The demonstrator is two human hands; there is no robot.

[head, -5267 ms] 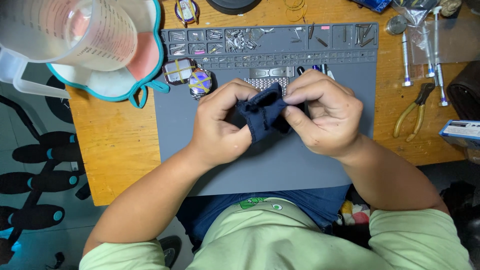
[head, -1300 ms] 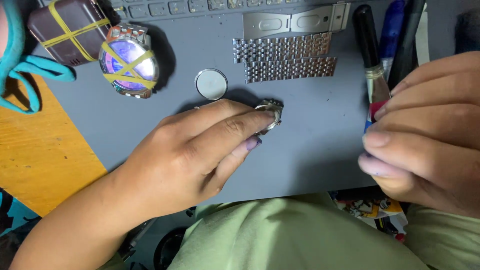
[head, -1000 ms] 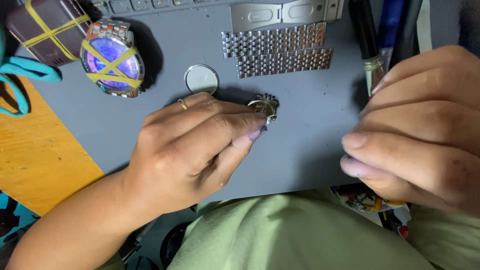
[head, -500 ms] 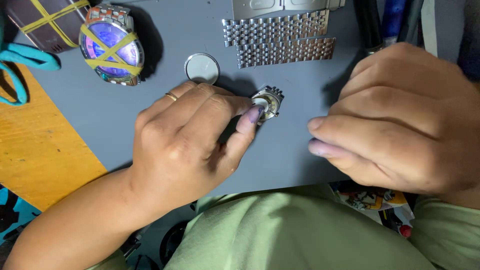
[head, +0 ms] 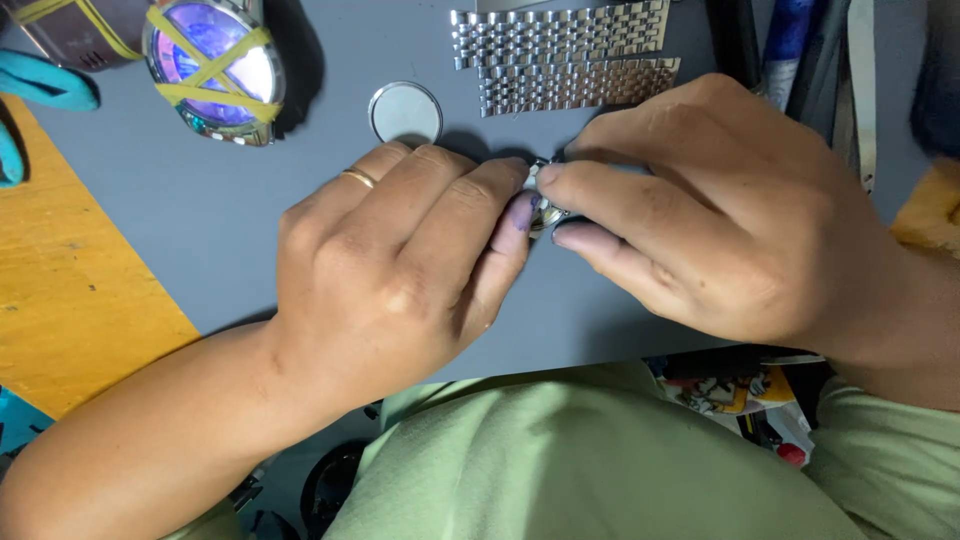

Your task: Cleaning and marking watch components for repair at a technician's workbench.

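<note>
the left hand [head: 400,270] and the right hand [head: 720,230] meet over the grey work mat [head: 200,230], both closed in on one small metal watch case [head: 543,205], of which only a sliver of toothed silver rim shows between the fingertips. the left fingers [head: 505,215] are pressed together and curl in from the left, the tip of one with a purple-stained nail lying against the case; the right fingers [head: 600,190] pinch it from the other side, index above and another finger below. the case sits low over the mat or on it; which, i cannot tell. judging by how things lie, the watch is well taken apart: two lengths of silver link bracelet [head: 565,55] lie detached side by side just above the hands, and a loose round disc [head: 405,112], glass or a case back, lies near the left knuckles. what is left seems to be the fine work on the case itself, and its inside is hidden by the fingers. of packages and labels there is little: a round watch with a violet-blue face bound by crossed yellow rubber bands [head: 213,65] lies at the upper left, a darker banded object is cut off at the corner beside it, and a piece of colourfully printed paper [head: 730,390] peeks out below the mat's edge near the right wrist. dark pens or tool handles [head: 790,45] stand at the top right, and the orange wooden tabletop [head: 70,300] shows at the left.
</note>
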